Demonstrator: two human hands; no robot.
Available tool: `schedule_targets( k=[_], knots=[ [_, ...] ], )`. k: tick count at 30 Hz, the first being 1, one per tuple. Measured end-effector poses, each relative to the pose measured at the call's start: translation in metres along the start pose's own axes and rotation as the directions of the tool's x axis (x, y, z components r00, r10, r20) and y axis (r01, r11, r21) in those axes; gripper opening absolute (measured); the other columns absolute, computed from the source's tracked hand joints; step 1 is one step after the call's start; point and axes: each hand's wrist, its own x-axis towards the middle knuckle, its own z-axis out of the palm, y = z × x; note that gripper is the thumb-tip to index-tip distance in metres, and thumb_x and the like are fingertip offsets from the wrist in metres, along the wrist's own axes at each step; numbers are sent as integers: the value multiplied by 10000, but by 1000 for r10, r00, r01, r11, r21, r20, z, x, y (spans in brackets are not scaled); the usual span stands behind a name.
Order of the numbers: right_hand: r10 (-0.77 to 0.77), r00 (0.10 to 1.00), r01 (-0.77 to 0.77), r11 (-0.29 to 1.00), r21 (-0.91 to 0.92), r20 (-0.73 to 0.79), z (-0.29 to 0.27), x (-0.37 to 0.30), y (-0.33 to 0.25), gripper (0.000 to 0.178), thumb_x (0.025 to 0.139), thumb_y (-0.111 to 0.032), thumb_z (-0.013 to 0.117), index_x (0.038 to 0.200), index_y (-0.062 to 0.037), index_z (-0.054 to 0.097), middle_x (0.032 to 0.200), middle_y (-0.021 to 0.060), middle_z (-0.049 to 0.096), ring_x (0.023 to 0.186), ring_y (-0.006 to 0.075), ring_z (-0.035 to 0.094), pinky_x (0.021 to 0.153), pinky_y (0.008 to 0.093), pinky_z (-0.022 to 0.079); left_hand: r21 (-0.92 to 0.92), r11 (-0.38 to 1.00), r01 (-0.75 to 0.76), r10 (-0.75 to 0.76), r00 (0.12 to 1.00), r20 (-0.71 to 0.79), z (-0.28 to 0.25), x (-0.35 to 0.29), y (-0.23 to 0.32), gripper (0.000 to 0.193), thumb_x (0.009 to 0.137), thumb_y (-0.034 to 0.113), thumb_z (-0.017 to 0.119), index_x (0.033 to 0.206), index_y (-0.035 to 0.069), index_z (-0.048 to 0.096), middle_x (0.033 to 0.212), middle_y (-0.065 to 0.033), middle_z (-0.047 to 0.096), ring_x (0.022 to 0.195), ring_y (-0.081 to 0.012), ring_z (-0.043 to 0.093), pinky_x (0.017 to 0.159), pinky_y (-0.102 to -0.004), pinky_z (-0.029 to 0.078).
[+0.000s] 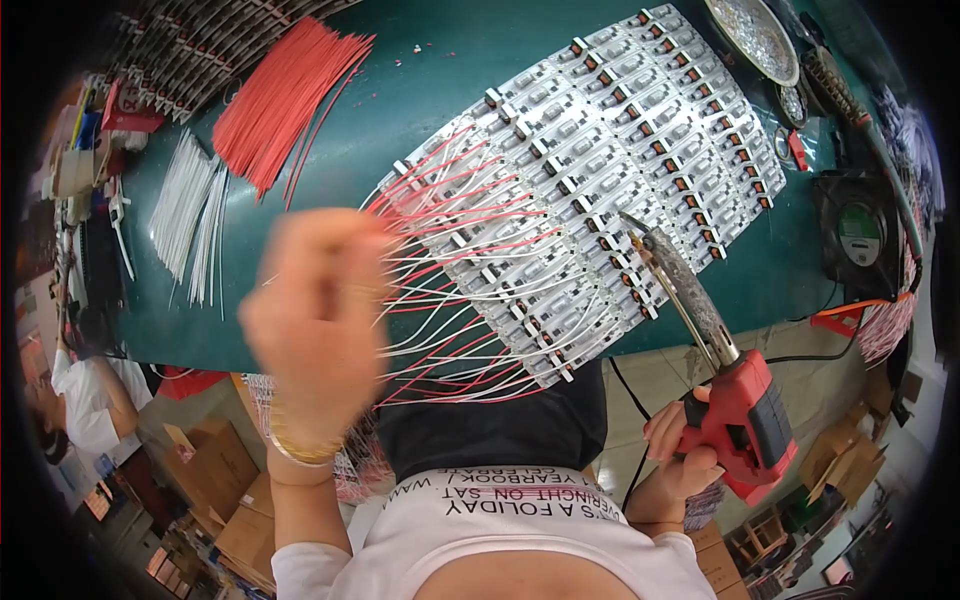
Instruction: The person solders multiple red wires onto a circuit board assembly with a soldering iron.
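My right hand [678,462] is wrapped round the handle of a red and black soldering gun [745,415]. Its tip points up and left, over a large panel of small silvery circuit boards [585,125] in rows. Red and white wires [450,295] fan out from the panel's left part toward my left hand [322,300]. That hand is smeared by motion beside the loose wire ends. Whether its fingers hold a wire cannot be made out.
On the green table [440,80] lie a bundle of red wires [285,105] and a smaller bundle of white wires [190,205]. A bowl of small clear parts [755,40] stands at the far right, near a black device [858,235]. Another person [95,395] is at the left.
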Motion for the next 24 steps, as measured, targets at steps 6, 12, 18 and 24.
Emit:
schedule_targets(
  k=[6, 12, 18, 24],
  knots=[
    [43, 999, -44, 999, -26, -26, -4, -9, -6, 878, 868, -653, 568, 1311, 88, 409, 488, -5, 477, 401, 128, 476, 448, 283, 433, 6, 955, -295, 292, 947, 138, 55, -2, 17, 121, 836, 74, 711, 851, 51, 593, 735, -71, 592, 648, -254, 548, 615, -366, 430],
    [98, 995, -97, 994, -53, 9, -14, -17, -6, 919, 851, -692, 553, 1346, 68, 410, 509, -20, 475, 420, 121, 481, 473, 279, 434, 201, 914, -353, 333, 934, 129, 70, -5, 13, 171, 780, 66, 727, 818, 65, 560, 771, -54, 536, 773, -261, 510, 730, -396, 372],
    [212, 977, -210, 976, -64, 31, -10, -9, -16, 749, 772, -701, 640, 990, -3, 474, 542, -7, 505, 472, 131, 506, 487, 271, 405, 240, 892, -384, 351, 921, 169, 66, -11, 9, 183, 776, 94, 724, 816, 62, 549, 792, -66, 500, 812, -269, 489, 754, -420, 360],
    [328, 936, -338, 939, -67, -131, 2, -13, -21, 670, 698, -709, 723, 680, -66, 537, 568, 11, 550, 525, 138, 544, 513, 267, 399, 222, 885, -410, 388, 911, 139, 68, -9, 9, 145, 802, 34, 715, 815, 65, 574, 766, -60, 535, 752, -265, 493, 712, -390, 353]
  ],
)
